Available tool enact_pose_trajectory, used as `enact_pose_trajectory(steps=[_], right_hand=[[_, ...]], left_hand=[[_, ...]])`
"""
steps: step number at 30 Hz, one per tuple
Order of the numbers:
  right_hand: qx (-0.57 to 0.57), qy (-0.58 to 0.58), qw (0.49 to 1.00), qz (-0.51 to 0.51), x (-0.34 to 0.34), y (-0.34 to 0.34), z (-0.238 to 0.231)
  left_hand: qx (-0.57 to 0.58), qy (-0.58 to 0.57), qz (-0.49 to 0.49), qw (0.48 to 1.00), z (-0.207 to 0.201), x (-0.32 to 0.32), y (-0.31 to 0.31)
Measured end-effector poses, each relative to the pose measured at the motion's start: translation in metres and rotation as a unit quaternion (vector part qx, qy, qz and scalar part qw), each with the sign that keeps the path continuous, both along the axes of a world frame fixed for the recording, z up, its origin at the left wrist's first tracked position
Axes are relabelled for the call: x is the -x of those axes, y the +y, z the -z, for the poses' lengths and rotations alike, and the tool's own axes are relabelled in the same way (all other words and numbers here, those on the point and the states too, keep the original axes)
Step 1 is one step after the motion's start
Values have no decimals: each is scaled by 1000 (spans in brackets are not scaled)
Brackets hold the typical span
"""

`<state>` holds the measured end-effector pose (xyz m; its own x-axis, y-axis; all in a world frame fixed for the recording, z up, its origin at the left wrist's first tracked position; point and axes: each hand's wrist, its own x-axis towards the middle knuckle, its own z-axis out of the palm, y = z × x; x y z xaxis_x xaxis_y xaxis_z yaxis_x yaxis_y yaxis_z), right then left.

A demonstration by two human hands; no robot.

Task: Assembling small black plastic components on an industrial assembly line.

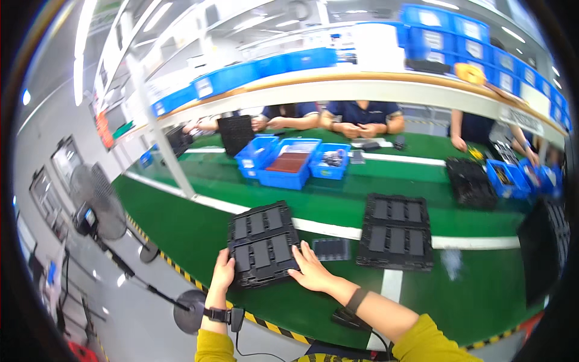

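A black plastic tray [263,244] sits at a slight angle at the front of the green table, with rows of flat dark grey rectangular pieces in its slots. My left hand [222,271] grips its left edge near the front corner, fingers curled against the side. At the opposite edge, my right hand [312,270] presses in with thumb and fingertips, so the tray is held between both hands. Just right of that hand lies a small dark flat panel [332,249]. A second black tray [395,232] with similar pieces rests farther right.
Blue bins [290,163] stand mid-table under a raised shelf [338,84]. Another black tray stack [470,181] is at the right, and a dark panel [540,253] stands near the right edge. Co-workers sit across. A floor fan [99,202] stands left.
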<state>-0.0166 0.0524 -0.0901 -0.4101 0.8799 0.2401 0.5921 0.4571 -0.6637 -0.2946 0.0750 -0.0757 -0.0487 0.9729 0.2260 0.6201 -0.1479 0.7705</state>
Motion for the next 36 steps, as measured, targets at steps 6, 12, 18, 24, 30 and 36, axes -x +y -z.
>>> enact_pose_trajectory(steps=[6, 12, 18, 24, 30, 36], right_hand=[[-71, 158, 985, 11, -56, -22, -20], [75, 386, 913, 113, -165, -64, -50], [-255, 181, 898, -311, -122, -152, -178], [-243, 145, 894, -347, -119, -195, -161], [-231, 153, 921, -273, -116, -210, -151], [-204, 186, 914, -296, -85, -195, -151]], left_hand=[[-162, -23, 95, 982, -61, -77, -46], [35, -163, 624, 764, -134, -159, -82], [130, -269, 394, 869, -102, -226, -67], [216, -494, 356, 763, -40, -267, -19], [230, -519, 336, 752, -41, -240, -17], [152, -488, 325, 796, -46, -247, -21]])
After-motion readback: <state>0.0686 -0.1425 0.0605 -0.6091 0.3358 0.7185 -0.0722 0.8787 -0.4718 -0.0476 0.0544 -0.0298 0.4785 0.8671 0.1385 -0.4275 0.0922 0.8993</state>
